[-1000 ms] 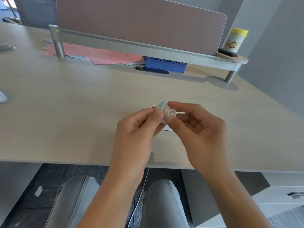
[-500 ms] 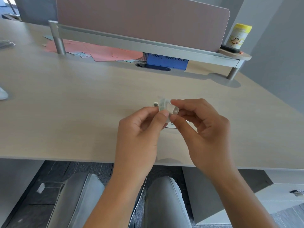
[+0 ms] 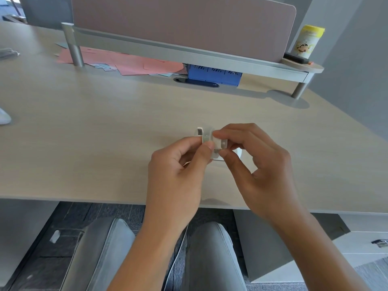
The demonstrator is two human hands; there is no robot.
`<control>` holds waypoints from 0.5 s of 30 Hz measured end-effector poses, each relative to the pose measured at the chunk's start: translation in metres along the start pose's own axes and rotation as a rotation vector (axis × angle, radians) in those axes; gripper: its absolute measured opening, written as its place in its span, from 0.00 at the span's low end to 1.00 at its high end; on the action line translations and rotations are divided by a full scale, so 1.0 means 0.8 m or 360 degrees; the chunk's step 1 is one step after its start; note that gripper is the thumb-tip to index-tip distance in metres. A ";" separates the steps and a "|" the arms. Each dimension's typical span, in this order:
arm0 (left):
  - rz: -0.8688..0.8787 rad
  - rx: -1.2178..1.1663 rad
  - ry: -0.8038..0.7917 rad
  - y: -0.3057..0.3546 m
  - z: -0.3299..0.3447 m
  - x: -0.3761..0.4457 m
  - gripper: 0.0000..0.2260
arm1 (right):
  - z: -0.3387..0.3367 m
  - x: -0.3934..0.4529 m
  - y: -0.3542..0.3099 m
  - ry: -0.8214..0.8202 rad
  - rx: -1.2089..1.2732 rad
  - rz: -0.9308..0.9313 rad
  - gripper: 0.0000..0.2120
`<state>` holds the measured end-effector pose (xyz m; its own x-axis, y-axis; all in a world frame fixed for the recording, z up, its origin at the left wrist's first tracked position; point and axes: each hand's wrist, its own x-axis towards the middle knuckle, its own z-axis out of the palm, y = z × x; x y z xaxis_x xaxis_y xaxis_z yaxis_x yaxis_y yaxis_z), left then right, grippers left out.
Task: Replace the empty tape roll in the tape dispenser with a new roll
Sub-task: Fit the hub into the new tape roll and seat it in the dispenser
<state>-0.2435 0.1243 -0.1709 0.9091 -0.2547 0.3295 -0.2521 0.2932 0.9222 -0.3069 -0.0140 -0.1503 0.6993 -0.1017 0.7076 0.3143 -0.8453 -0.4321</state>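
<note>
Compared with a second ago, the small clear tape dispenser (image 3: 210,141) has turned between the hands at frame centre, just above the bench (image 3: 105,133), so its boxy end now faces right. The left hand (image 3: 178,171) pinches its near edge, while the right hand (image 3: 258,162) pinches that end. This looks like working it open; no new roll is in sight.

Bright even daylight, soft shadows, slightly soft focus, edges perhaps warped.
</note>
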 end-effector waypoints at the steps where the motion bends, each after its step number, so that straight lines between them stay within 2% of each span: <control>1: 0.0003 0.0004 0.0000 0.000 0.000 0.000 0.07 | 0.000 0.000 0.001 -0.0005 0.0008 -0.0011 0.12; 5: -0.0034 -0.0065 -0.0010 -0.001 0.002 -0.003 0.07 | -0.001 0.000 0.008 -0.0017 0.0177 0.0030 0.13; 10: -0.0117 -0.0199 0.0019 -0.003 0.004 -0.008 0.06 | 0.011 -0.003 0.002 0.0137 0.0802 0.0409 0.14; 13: -0.0151 -0.0189 0.0017 -0.002 0.004 -0.012 0.06 | 0.013 -0.004 0.003 0.0241 0.0901 0.0590 0.13; 15: -0.0132 -0.0163 0.0029 -0.002 0.004 -0.012 0.06 | 0.014 -0.003 0.003 0.0236 0.0857 0.0580 0.14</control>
<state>-0.2530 0.1233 -0.1748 0.9317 -0.2652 0.2483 -0.1415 0.3645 0.9204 -0.3008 -0.0095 -0.1596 0.7379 -0.4348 0.5161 0.3780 -0.3671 -0.8499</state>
